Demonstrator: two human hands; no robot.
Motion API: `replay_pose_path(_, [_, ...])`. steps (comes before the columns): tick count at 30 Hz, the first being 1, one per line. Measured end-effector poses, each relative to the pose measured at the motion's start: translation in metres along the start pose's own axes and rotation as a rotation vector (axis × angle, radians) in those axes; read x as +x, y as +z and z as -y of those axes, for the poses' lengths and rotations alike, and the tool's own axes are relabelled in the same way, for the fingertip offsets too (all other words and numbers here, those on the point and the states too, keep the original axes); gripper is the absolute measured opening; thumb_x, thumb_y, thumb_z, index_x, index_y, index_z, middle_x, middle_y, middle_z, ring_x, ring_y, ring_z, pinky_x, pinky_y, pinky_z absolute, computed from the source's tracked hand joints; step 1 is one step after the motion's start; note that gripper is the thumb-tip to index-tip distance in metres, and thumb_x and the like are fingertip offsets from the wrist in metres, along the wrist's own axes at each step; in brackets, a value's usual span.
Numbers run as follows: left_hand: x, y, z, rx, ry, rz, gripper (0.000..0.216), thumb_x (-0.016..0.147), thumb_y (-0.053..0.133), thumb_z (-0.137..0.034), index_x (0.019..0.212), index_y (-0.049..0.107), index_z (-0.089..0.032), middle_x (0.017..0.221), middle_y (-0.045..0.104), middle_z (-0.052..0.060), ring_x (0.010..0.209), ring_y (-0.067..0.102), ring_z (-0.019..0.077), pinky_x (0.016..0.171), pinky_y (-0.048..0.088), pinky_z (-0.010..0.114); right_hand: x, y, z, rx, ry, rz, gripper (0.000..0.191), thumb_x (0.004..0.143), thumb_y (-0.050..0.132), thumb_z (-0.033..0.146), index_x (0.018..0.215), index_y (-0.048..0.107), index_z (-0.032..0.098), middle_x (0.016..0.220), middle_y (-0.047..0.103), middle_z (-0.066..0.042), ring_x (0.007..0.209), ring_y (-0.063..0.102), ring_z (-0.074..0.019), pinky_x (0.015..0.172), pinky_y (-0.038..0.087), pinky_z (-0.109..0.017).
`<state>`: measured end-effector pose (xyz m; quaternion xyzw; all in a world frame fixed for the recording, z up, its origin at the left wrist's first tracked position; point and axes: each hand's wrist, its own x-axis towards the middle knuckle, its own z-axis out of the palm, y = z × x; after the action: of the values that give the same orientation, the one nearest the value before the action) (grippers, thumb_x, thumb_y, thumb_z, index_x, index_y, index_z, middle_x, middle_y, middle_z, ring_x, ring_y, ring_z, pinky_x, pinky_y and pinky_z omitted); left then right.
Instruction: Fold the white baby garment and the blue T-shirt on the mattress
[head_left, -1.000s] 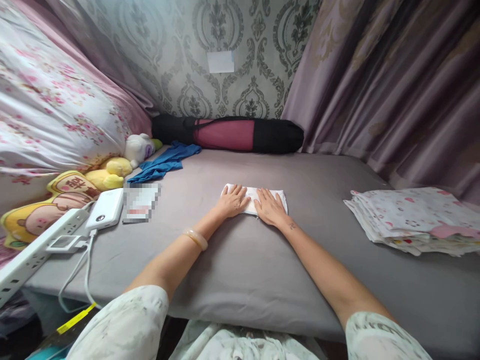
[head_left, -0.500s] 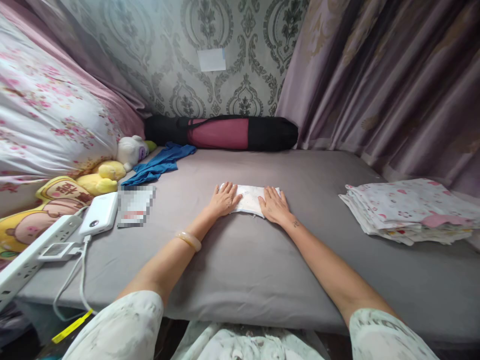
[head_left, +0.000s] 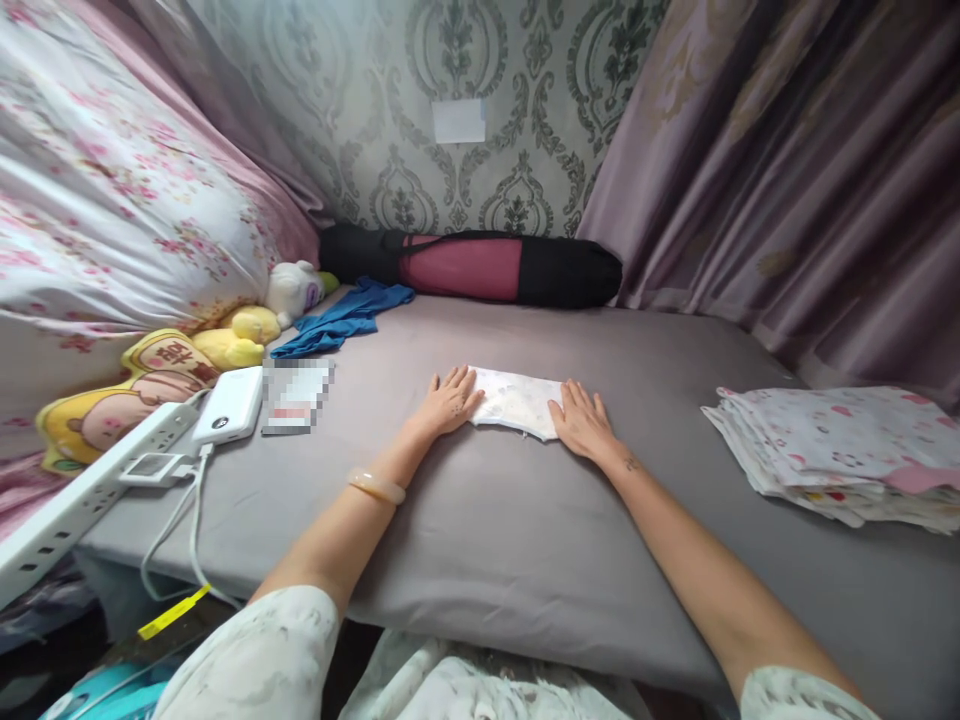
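A small white folded cloth (head_left: 514, 400) with a faint print and a pale blue lower edge lies flat on the grey sheet (head_left: 480, 530). On its left end rests my left hand (head_left: 450, 400), palm down with the fingers stretched out. My right hand (head_left: 585, 418) lies flat at the cloth's right end, fingers spread, covering that edge. Neither hand grips the cloth. What is under the palms is hidden.
At the right sits a stack of printed white cloths (head_left: 847, 445). To the left are a power strip (head_left: 97, 490), a white power bank (head_left: 229, 405), a blurred-out packet (head_left: 296, 398), a blue cloth (head_left: 345, 318) and plush toys (head_left: 240, 338). A black and red bag (head_left: 465, 268) lies along the wall.
My right hand has shifted right, and more of the white cloth shows between my hands. My left hand stays on its left end. The camera view has turned slightly left.
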<state>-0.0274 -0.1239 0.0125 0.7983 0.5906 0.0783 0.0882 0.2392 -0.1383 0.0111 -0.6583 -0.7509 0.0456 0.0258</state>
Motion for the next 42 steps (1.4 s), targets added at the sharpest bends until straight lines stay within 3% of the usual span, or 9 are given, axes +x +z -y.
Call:
replay_pose_path(6, [0.001,0.004,0.009,0.023,0.037,-0.052,0.059,0.099,0.019,-0.049,0.149,0.027,-0.018,0.157,0.026,0.012,0.146,0.02,0.0261,0.115,0.022,0.053,0.006,-0.006,0.011,-0.051,-0.018,-0.026,0.064,0.098,0.017,0.042,0.148,0.032,0.005,0.155,0.027,-0.017,0.144,0.021,-0.0276,0.116,0.011,-0.054])
replay_pose_path(10, [-0.002,0.005,0.016,-0.012,0.015,-0.092,0.056,0.099,0.021,-0.046,0.148,0.03,-0.02,0.156,0.029,0.012,0.145,0.022,0.0247,0.115,0.024,0.05,0.012,-0.003,0.032,-0.031,-0.111,-0.107,0.061,0.099,0.018,0.042,0.15,0.031,0.011,0.157,0.025,-0.015,0.145,0.02,-0.0267,0.116,0.015,-0.049])
replay_pose_path(15, [-0.003,0.008,0.02,-0.051,-0.017,-0.131,0.056,0.099,0.022,-0.046,0.145,0.034,-0.016,0.155,0.031,0.012,0.145,0.023,0.0226,0.116,0.022,0.046,0.015,0.008,0.043,-0.008,-0.125,-0.053,0.061,0.099,0.018,0.043,0.15,0.029,0.012,0.156,0.028,-0.014,0.144,0.022,-0.0264,0.116,0.017,-0.047])
replay_pose_path(20, [-0.003,0.009,0.021,-0.063,-0.029,-0.15,0.056,0.098,0.027,-0.047,0.143,0.035,-0.014,0.154,0.033,0.015,0.144,0.025,0.0242,0.116,0.022,0.046,0.013,0.0,0.047,-0.007,-0.115,-0.019,0.061,0.099,0.018,0.043,0.15,0.029,0.011,0.155,0.028,-0.015,0.144,0.022,-0.027,0.115,0.018,-0.048])
replay_pose_path(26, [-0.002,0.011,0.023,-0.075,-0.025,-0.202,0.053,0.098,0.029,-0.045,0.141,0.037,-0.014,0.151,0.037,0.017,0.142,0.03,0.0239,0.115,0.025,0.045,0.021,-0.003,0.077,0.04,-0.184,-0.111,0.06,0.099,0.022,0.042,0.15,0.029,0.012,0.157,0.025,-0.014,0.144,0.02,-0.0263,0.115,0.016,-0.047])
replay_pose_path(34, [-0.001,0.016,0.027,-0.123,-0.015,-0.216,0.053,0.097,0.033,-0.043,0.14,0.038,-0.013,0.149,0.039,0.018,0.141,0.03,0.0261,0.115,0.024,0.047,0.026,0.005,0.085,0.043,-0.176,-0.084,0.057,0.099,0.022,0.04,0.147,0.035,0.012,0.154,0.032,-0.014,0.143,0.024,-0.0273,0.114,0.017,-0.049])
replay_pose_path(42, [0.0,0.014,0.026,-0.172,-0.041,-0.24,0.047,0.098,0.033,-0.038,0.138,0.04,-0.014,0.149,0.04,0.016,0.141,0.031,0.0253,0.115,0.024,0.046,0.038,0.002,0.112,0.053,-0.224,-0.09,0.059,0.099,0.022,0.041,0.149,0.033,0.011,0.156,0.026,-0.014,0.145,0.018,-0.0265,0.115,0.01,-0.05])
